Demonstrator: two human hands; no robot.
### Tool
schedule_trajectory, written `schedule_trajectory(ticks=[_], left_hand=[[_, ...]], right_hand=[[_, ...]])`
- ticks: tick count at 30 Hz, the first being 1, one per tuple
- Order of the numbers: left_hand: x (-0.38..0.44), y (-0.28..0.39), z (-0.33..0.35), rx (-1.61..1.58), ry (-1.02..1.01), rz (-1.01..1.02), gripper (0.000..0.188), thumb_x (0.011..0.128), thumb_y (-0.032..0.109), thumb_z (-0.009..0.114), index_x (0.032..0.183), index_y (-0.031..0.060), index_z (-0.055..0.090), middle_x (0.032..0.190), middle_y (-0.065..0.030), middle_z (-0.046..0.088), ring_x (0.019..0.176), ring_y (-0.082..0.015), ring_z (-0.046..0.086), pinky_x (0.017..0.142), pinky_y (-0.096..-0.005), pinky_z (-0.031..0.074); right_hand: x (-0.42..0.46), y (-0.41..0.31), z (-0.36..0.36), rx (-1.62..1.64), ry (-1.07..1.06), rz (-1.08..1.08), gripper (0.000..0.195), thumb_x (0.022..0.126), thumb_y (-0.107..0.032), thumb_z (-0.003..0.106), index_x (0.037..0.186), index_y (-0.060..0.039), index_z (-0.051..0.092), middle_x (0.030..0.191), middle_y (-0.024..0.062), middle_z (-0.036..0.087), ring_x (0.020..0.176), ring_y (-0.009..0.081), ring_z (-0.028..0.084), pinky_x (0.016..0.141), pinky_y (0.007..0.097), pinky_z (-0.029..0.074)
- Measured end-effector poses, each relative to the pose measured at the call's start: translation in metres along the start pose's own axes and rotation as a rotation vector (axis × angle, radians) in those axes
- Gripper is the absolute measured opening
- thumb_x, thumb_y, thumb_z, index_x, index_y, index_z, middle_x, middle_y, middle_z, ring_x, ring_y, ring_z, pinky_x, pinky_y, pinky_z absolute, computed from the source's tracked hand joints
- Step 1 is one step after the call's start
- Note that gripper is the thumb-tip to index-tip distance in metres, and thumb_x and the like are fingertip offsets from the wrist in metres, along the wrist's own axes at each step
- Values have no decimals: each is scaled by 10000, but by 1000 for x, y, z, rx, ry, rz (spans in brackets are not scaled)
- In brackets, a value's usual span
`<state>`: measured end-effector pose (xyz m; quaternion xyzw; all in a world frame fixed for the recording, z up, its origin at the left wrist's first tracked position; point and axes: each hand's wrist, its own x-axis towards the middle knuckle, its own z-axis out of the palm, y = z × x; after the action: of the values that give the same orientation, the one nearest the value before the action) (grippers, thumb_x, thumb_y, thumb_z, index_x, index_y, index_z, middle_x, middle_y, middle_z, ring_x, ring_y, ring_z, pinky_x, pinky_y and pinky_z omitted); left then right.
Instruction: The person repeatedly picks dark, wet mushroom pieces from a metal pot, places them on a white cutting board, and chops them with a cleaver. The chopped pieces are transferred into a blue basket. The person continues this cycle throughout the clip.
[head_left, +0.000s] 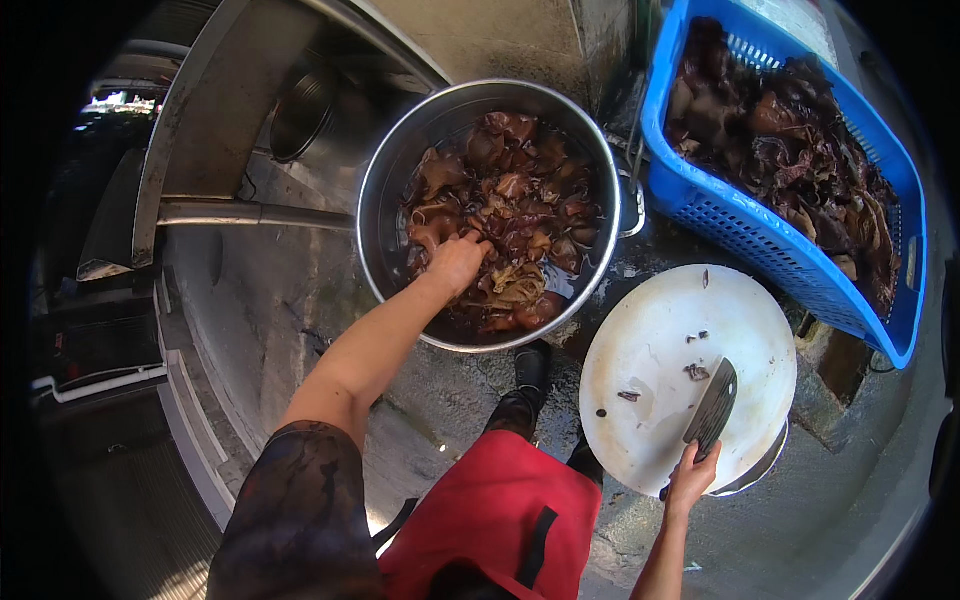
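Note:
My left hand (459, 262) reaches into a large round metal pot (615, 187). Its fingertips touch wet, ruffled brown pieces (517, 187) that look like wood ear fungus and lie in liquid. Whether the fingers grip a piece is hidden. A yellowish, wrinkled piece (520, 289) lies near the hand. My right hand (691, 476) is closed around the handle of a dark-bladed cleaver (716, 405). The blade rests on or just over a round white cutting board (645, 337). Small dark scraps (696, 372) are scattered over the board, left of the blade.
A blue perforated plastic basket (757, 232) heaped with similar dark pieces (787, 142) stands at the upper right. A metal leg or pipe (255, 213) meets the pot's left side. Another metal vessel (302, 116) sits behind. The concrete floor (450, 405) looks wet.

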<state>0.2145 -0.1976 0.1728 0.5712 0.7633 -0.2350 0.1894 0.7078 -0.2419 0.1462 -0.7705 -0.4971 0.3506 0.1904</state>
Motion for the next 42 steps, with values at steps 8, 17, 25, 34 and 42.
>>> schedule_trajectory(ticks=[8, 17, 25, 34, 42], left_hand=[[-19, -99, -79, -1441, 59, -205, 527, 851, 413, 713, 1127, -19, 588, 958, -105, 675, 800, -186, 673, 637, -319, 551], [-59, 39, -147, -1804, -249, -124, 444, 906, 332, 663, 1196, 18, 544, 999, -50, 658, 783, -127, 674, 605, -269, 586], [-47, 235, -62, -1904, -274, 265, 355, 923, 148, 639, 1247, 34, 549, 1231, -54, 595, 1130, -165, 544, 992, -341, 400], [-59, 313, 37, -1506, -36, 351, 346, 848, 82, 599, 1193, 60, 591, 1362, -98, 504, 1248, -204, 482, 1007, -339, 436], [-90, 262, -78, -465, 156, 632, 694, 684, -62, 577, 1354, 95, 483, 1500, -140, 337, 1402, -345, 281, 1132, -447, 276]], right_hand=[[-8, -20, 12, -29, 13, 9, 240, 930, -120, 542, 1104, 42, 507, 921, 198, 676, 793, 266, 640, 743, 367, 491], [2, -20, 8, -84, 63, -68, 183, 901, -106, 565, 1040, 1, 514, 767, 216, 636, 657, 349, 626, 634, 400, 489], [6, -14, -9, 157, 22, 67, 173, 899, -119, 598, 952, 32, 532, 584, 43, 515, 530, 86, 414, 488, 273, 382], [-6, -3, -23, 268, 26, 98, 157, 883, -127, 596, 983, -24, 533, 627, 207, 591, 594, 392, 617, 535, 428, 464], [-8, 15, -15, 234, 8, 67, 172, 885, -130, 600, 991, -28, 511, 619, 210, 583, 576, 393, 605, 517, 428, 453]])
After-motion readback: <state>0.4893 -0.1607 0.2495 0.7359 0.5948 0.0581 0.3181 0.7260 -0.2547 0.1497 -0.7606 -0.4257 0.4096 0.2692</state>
